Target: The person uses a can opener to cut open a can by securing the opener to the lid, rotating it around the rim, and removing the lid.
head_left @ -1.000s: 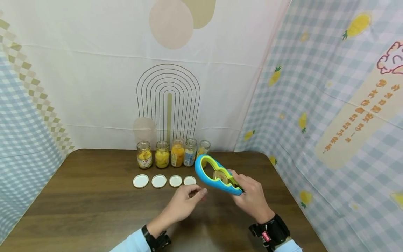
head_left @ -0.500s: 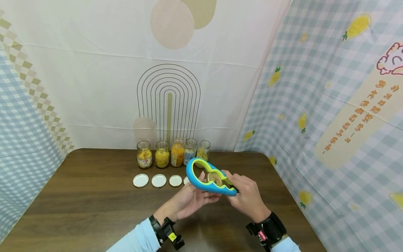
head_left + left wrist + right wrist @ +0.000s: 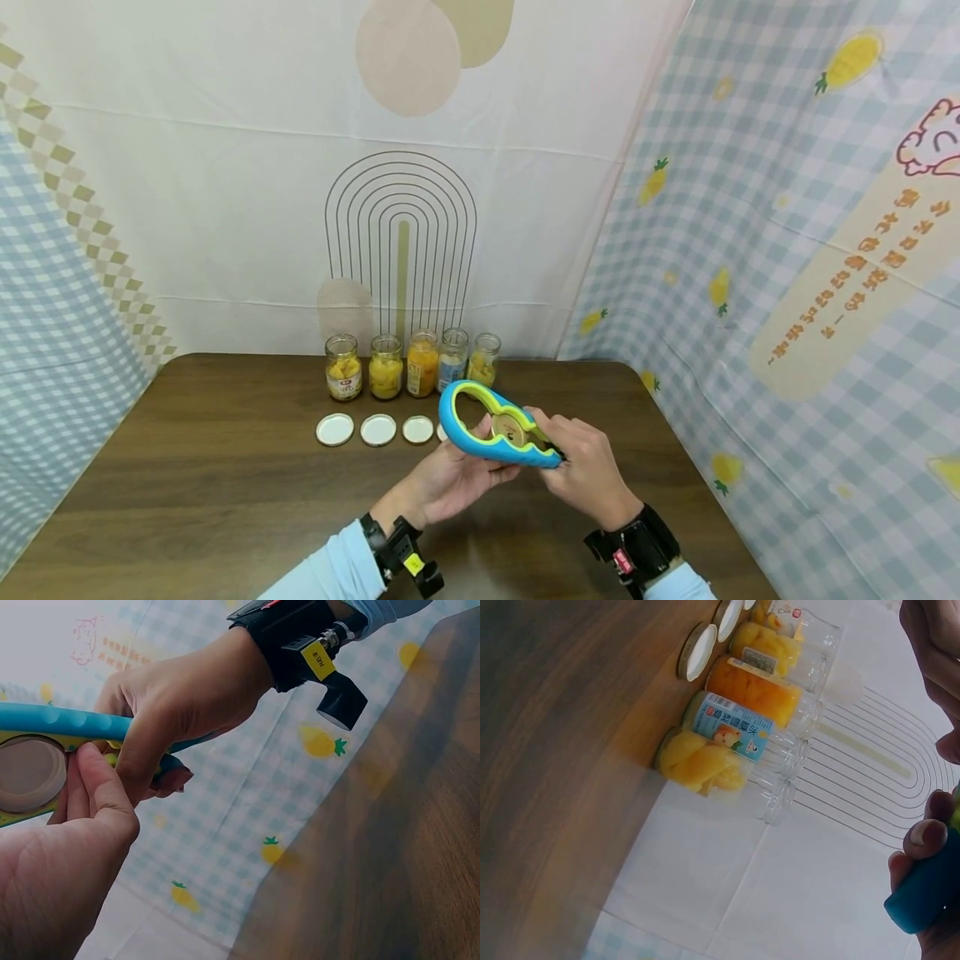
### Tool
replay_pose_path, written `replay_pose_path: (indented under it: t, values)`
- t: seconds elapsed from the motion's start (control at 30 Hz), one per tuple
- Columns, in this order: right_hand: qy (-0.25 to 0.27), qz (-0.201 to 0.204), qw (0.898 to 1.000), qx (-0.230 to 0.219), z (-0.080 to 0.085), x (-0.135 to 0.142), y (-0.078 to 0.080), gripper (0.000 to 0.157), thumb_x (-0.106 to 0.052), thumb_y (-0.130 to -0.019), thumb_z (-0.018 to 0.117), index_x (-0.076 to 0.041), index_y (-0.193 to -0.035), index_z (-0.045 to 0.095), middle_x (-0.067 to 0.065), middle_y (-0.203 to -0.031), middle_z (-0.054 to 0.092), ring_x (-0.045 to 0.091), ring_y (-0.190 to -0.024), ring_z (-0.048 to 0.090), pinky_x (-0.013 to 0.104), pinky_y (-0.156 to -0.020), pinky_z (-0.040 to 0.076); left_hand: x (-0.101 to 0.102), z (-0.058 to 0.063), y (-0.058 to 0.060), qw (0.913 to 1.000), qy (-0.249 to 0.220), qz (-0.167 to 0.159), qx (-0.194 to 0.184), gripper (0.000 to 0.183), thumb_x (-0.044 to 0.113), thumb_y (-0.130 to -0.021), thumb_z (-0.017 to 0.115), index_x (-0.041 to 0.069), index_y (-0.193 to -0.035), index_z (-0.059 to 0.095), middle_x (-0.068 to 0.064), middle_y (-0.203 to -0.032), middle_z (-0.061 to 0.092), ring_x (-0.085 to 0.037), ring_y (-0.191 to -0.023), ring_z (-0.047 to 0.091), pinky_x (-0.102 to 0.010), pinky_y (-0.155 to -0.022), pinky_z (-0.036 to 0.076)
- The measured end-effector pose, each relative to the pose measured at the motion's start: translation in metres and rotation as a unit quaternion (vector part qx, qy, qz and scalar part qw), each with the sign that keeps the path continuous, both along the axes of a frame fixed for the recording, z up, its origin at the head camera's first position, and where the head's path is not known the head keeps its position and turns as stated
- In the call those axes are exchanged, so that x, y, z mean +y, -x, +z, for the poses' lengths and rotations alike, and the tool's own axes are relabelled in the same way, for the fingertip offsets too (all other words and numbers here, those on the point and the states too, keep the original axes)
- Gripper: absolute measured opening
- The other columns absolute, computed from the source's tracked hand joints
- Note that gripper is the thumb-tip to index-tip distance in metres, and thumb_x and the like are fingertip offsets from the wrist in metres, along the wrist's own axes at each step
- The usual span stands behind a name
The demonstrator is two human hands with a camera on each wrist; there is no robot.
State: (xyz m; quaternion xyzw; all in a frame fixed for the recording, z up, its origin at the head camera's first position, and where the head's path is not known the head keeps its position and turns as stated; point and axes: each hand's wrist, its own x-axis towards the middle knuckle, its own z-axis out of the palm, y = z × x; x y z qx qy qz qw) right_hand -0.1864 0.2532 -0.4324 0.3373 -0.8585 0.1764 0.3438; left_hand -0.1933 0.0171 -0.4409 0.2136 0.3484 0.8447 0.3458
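Observation:
My right hand grips the handles of a blue and lime-green jar opener, held above the table. A gold-toned jar lid sits between the opener's scalloped jaws. Below the opener is my left hand, its thumb up through the loop at the lid's edge and its fingers underneath, pinching the lid. The left wrist view shows those fingertips right against the rim of the lid, partly covering it. Only the blue handle end of the opener appears in the right wrist view, with right fingers curled round it.
Several open glass jars of yellow and orange fruit stand in a row at the back of the brown table. Before them lie white-faced lids, the rightmost largely hidden by the opener. Fabric curtains enclose the back and sides.
My left hand has turned palm up and moved right to the opener, its thumb reaching the lid. My right hand has brought the opener slightly left and down, uncovering the rightmost jar.

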Motion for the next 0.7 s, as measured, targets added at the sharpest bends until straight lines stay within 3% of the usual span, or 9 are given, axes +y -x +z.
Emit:
replay_pose_path:
  t: [0.33,0.47,0.57,0.7]
  values:
    - [-0.003,0.006,1.0,0.004,-0.0034,0.0017,0.0016,0.064,-0.005,-0.077,0.082,-0.012,-0.14,0.07,-0.005,-0.077,0.058,0.004,-0.067,0.037,0.018,-0.065,0.034,-0.0006,-0.0009,-0.0004,0.9999,0.005,0.003,-0.01,0.051,0.053,-0.109,0.055,0.018,-0.145,0.052,0.002,-0.138,0.061,-0.011,-0.12,0.063,-0.03,-0.107,0.051]
    - [-0.004,0.008,1.0,0.007,-0.0034,0.0011,0.0022,0.058,-0.009,-0.084,0.079,-0.012,-0.141,0.069,-0.005,-0.079,0.06,0.004,-0.067,0.038,0.018,-0.065,0.034,-0.0006,-0.0002,-0.0001,0.9999,0.003,0.011,-0.009,0.051,0.053,-0.108,0.057,0.017,-0.144,0.053,0.002,-0.138,0.061,-0.011,-0.12,0.064,-0.03,-0.107,0.052]
    - [-0.006,0.004,1.0,0.016,-0.0026,0.0004,0.0028,0.059,-0.009,-0.082,0.082,-0.012,-0.14,0.069,-0.004,-0.08,0.062,0.004,-0.067,0.037,0.019,-0.064,0.034,-0.001,0.0001,0.0014,0.9998,0.005,0.017,0.0,0.045,0.05,-0.109,0.058,0.018,-0.139,0.057,0.002,-0.135,0.062,-0.011,-0.117,0.065,-0.03,-0.106,0.053]
    - [-0.005,-0.009,1.0,0.017,-0.0014,0.0013,0.0027,0.069,-0.007,-0.074,0.087,-0.013,-0.141,0.069,-0.002,-0.085,0.067,0.005,-0.067,0.041,0.021,-0.063,0.037,-0.0016,-0.0004,0.006,0.9988,0.021,0.04,0.021,0.03,0.045,-0.108,0.063,0.02,-0.121,0.071,0.003,-0.12,0.069,-0.011,-0.11,0.069,-0.033,-0.105,0.056]
